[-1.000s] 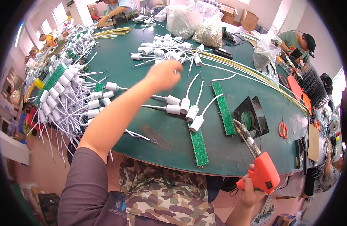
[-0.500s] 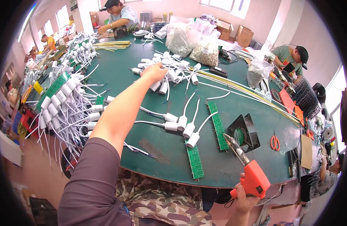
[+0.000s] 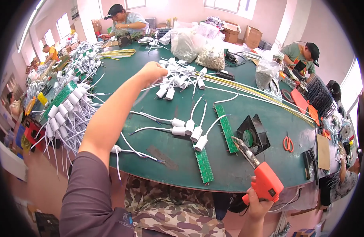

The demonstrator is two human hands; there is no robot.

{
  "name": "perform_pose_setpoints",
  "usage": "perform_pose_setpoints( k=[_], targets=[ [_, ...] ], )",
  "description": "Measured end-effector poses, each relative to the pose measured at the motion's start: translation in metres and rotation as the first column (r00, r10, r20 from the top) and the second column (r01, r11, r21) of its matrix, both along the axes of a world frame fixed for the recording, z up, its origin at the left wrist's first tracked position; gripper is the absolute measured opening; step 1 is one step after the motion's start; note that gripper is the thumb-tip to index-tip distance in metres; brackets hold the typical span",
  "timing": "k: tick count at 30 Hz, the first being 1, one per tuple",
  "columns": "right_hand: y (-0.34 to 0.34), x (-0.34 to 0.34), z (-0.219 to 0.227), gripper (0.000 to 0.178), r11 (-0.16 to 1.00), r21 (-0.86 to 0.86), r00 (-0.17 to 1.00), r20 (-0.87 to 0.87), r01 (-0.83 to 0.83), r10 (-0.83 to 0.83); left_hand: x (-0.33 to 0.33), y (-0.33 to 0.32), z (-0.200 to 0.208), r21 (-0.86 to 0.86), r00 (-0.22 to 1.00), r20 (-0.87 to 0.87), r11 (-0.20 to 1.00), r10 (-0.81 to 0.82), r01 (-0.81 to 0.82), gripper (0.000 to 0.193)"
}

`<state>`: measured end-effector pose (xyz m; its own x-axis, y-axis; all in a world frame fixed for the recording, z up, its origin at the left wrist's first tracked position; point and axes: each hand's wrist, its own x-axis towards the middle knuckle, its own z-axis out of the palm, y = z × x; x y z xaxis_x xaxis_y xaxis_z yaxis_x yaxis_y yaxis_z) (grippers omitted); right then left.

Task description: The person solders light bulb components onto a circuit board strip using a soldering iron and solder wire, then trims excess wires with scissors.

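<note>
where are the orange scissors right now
In the head view, the orange scissors lie toward the right side of the green tabletop, just right of the black square frame.

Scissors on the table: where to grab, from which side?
Probably the orange loops of the scissors, from the near edge of the table: the loops face that edge, the blades point away, and a square black frame stands to the left.

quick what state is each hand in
Left hand: beside the white cylinders, blurred; can't tell if it holds anything.
Right hand: closed, holding the red soldering gun.
</note>
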<state>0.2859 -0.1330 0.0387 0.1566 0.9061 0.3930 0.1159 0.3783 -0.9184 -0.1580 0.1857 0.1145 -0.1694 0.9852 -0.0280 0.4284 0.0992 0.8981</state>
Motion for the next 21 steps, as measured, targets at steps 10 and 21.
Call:
perform_pose_setpoints(
  k=[10, 21],
  targets=[
    [0.026, -0.014, 0.001, 0.037, 0.906, -0.138, 0.820, -0.495, -0.399, 0.286, 0.107, -0.215, 0.013, 0.212, 0.743, -0.333, 0.722, -0.580, 0.659, 0.035],
    [0.040, -0.080, 0.000, 0.035, 0.922, -0.110, 0.866, -0.399, -0.371, 0.300, 0.164, -0.259, -0.033, 0.208, 0.753, -0.085, 0.727, -0.653, 0.654, 0.038]
  ],
)
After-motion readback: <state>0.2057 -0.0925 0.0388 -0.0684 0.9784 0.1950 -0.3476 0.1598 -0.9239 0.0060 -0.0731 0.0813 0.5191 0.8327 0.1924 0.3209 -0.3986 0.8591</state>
